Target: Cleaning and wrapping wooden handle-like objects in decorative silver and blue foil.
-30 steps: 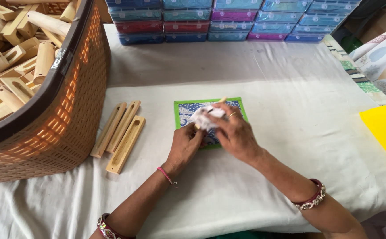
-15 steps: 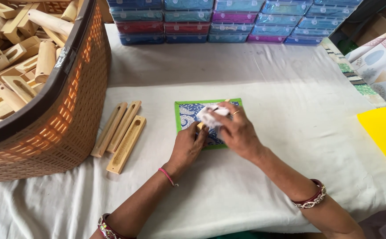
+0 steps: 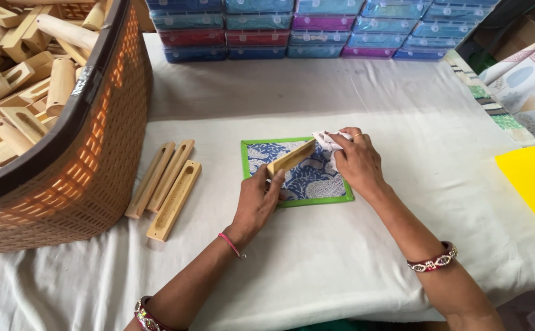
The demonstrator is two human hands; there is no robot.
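My left hand (image 3: 256, 201) grips the near end of a long wooden piece (image 3: 291, 159), which slants up to the right over a blue patterned mat with a green border (image 3: 316, 184). At the piece's far end, my right hand (image 3: 357, 162) holds a crumpled white cloth (image 3: 330, 140) pressed against the wood. Both hands hover over the mat on the white table cloth (image 3: 341, 263).
Three more slotted wooden pieces (image 3: 164, 185) lie side by side left of the mat. A large brown woven basket (image 3: 89, 165) full of wooden parts fills the left. Stacked coloured boxes (image 3: 316, 27) line the far edge. A yellow sheet (image 3: 534, 184) lies at the right.
The hands have drawn apart along the wooden piece: the right hand with the cloth slid to its far end, and more of the wood now shows.
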